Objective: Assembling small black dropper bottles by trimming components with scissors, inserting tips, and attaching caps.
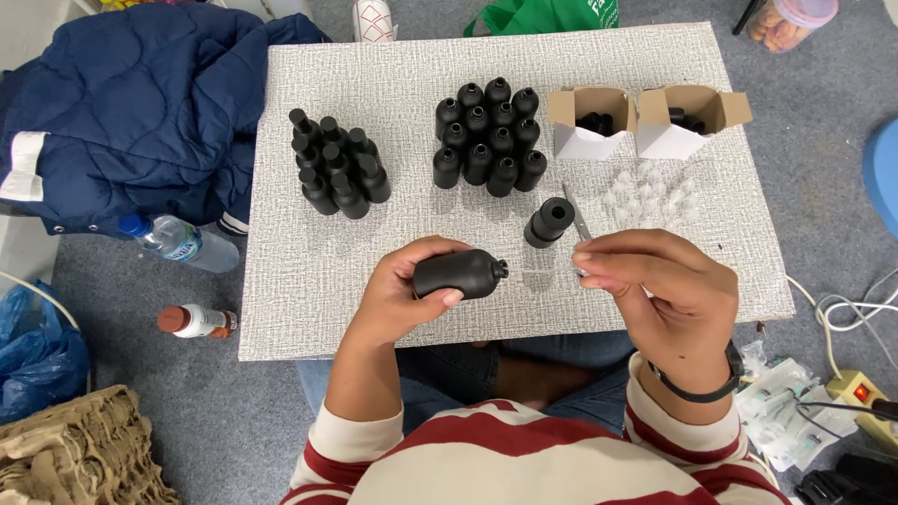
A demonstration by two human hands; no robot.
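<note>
Holding the black bottle [458,273] on its side in my left hand [404,297], I have my fingers curled over its body and my thumb under it, its open neck turned toward my right hand [655,281]. It sits just above the tabletop [309,281], near the front edge. I judge it light and stiff, a small hollow plastic thing, matte rather than slick, so a loose wrap round the widest part of the body is enough; the narrow neck is the wrong place to hold. My right grip is pinched narrow on something small and clear that I cannot make out, with thin metal tweezers [578,217] running up from it. The bottle looks rounded, dull black, with a short threaded neck. One bottle [549,223] stands apart nearby; rows of others [488,136] stand further back.
</note>
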